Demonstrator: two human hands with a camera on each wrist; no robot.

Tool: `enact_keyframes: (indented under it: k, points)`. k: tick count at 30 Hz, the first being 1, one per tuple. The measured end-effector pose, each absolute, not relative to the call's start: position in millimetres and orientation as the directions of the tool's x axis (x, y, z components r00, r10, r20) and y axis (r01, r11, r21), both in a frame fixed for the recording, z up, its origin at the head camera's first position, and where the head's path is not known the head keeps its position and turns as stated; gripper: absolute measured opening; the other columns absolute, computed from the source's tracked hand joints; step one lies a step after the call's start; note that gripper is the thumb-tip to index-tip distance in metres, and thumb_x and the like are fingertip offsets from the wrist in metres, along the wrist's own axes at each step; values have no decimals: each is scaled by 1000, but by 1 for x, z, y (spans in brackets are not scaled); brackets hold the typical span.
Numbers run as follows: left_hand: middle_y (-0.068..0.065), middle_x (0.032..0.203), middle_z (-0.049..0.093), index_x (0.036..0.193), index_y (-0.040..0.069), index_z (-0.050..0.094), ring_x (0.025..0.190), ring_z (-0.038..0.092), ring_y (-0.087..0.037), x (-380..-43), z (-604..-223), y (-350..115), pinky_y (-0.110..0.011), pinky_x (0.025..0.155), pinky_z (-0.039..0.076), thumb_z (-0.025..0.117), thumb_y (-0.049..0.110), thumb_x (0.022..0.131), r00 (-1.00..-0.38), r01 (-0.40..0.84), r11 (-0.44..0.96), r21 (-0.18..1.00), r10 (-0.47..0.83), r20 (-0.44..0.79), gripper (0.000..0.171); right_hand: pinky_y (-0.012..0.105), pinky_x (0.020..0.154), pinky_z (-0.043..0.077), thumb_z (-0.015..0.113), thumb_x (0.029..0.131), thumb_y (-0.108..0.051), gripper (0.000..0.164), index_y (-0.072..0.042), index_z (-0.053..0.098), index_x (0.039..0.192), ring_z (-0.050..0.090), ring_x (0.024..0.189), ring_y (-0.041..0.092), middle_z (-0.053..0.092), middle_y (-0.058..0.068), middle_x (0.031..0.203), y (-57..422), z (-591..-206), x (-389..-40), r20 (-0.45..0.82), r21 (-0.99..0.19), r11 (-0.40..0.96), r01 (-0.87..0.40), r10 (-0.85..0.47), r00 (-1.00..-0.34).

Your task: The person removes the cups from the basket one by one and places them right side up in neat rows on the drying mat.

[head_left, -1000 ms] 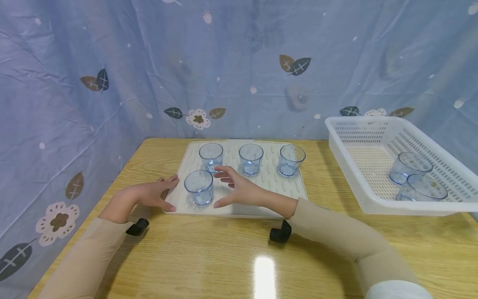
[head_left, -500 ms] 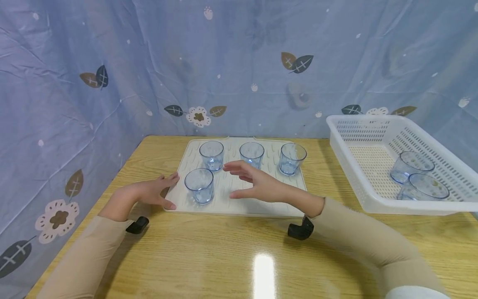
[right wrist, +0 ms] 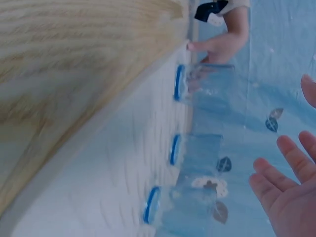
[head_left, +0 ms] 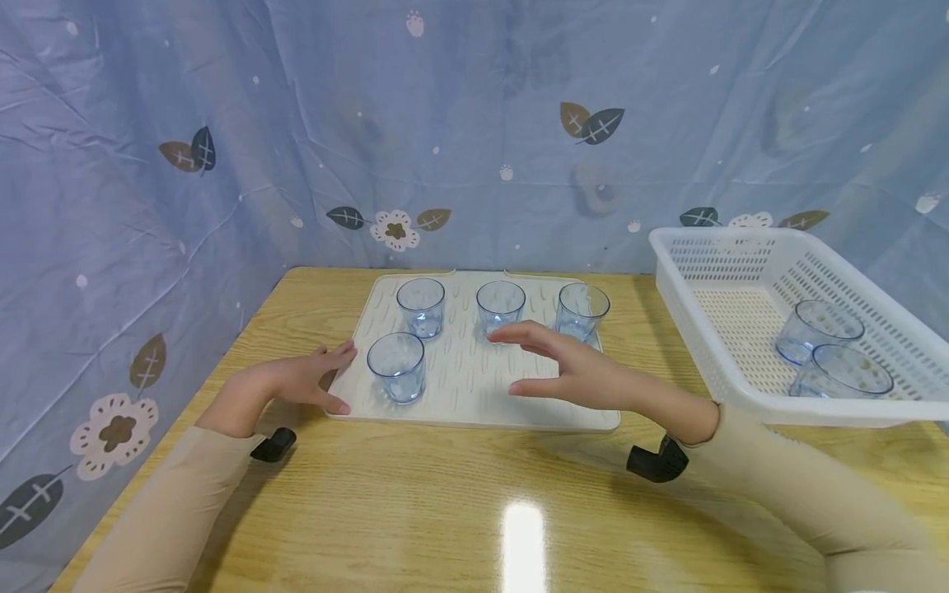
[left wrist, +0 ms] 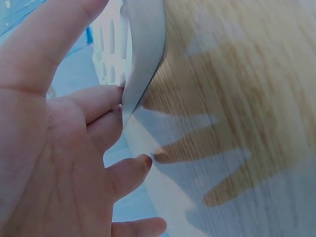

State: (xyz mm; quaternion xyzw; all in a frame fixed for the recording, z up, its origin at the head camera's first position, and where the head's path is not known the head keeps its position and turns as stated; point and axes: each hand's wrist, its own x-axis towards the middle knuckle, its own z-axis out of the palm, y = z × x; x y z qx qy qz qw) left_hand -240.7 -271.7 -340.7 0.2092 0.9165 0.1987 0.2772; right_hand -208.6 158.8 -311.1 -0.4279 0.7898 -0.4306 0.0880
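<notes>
A pale ridged drying mat (head_left: 474, 399) lies on the table with several clear blue-tinted drinking glasses standing on it. My left hand (head_left: 300, 383) rests at the mat's left edge, thumb near the front corner and fingers spread; in the left wrist view, some fingertips touch the mat's rim (left wrist: 147, 49). Just right of that hand stands the front glass (head_left: 400, 375). Behind are a back-left glass (head_left: 421, 311), a middle glass (head_left: 501, 303) and a right glass (head_left: 582, 301). Holding nothing, my right hand (head_left: 578, 371) hovers over the mat's right front and partly hides the right glass.
A white perforated plastic basket (head_left: 693, 350) stands at the right of the table. Inside it are two more glasses, one farther back (head_left: 815, 329) and one nearer (head_left: 845, 372). A patterned blue curtain (head_left: 474, 165) hangs behind and at the left.
My right hand has moved right, away from the front glass and across the mat. My left hand and all the glasses have stayed in place.
</notes>
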Motion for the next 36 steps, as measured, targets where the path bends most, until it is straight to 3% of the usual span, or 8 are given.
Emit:
enact_keyframes:
  k: [10,19,25,31,36]
  points:
    - [-29,167,-3,162,-6,11,146,-7,-62,-239,-336,-267,-77,111,10,79,42,90,-768,259,850,460,469,-435,110,38,115,37,74,97,-12,54,-12,54,147,49,140,25,55,-1,147,200,-305,-198,286,-641,323,-696,-742,-607]
    - [-30,166,-4,161,-7,10,145,-8,-63,-238,-336,-269,-77,110,10,80,41,90,-763,259,842,474,479,-433,110,19,110,37,76,90,3,56,-8,59,142,51,135,10,61,3,141,237,-299,-195,426,-485,322,-813,-726,-541]
    - [-30,166,-2,161,-7,11,145,-6,-63,-239,-334,-268,-77,110,11,80,41,90,-768,265,844,466,477,-427,110,15,108,36,78,85,8,60,-8,60,141,50,135,4,63,7,139,262,-298,-193,463,-415,376,-829,-697,-548]
    - [-30,166,-3,161,-8,11,144,-7,-63,-240,-336,-267,-78,110,10,80,41,90,-762,271,838,473,487,-426,110,12,105,37,78,81,13,62,-9,62,138,50,132,-3,61,-8,141,298,-295,-192,503,-355,446,-822,-650,-570]
    - [-30,166,-5,161,-8,9,144,-9,-64,-239,-337,-269,-78,109,9,80,39,90,-760,250,831,496,486,-432,110,11,102,37,77,81,15,59,-10,66,134,50,128,-6,65,-10,135,328,-297,-195,539,-326,518,-791,-585,-605]
